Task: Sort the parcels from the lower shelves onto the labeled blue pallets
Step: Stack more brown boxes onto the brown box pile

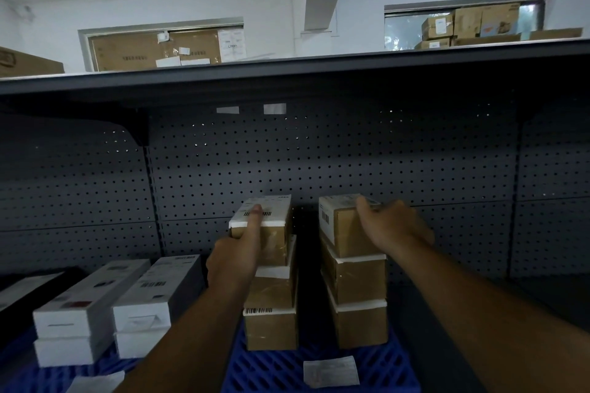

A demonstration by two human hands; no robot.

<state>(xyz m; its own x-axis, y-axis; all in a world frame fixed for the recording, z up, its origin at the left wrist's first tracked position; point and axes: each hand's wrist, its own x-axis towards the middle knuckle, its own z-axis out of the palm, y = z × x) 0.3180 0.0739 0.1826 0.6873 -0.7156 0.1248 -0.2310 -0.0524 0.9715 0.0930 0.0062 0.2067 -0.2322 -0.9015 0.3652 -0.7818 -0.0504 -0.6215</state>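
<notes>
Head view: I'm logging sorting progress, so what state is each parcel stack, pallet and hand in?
Left stack of brown cardboard parcels: three high, upright on pallet.
Right stack of brown cardboard parcels: three high, upright.
Blue plastic pallet: loaded, white paper label lying flat.
White long boxes: stacked two high.
Left hand: grip on left top parcel.
Right hand: resting over right top parcel.
</notes>
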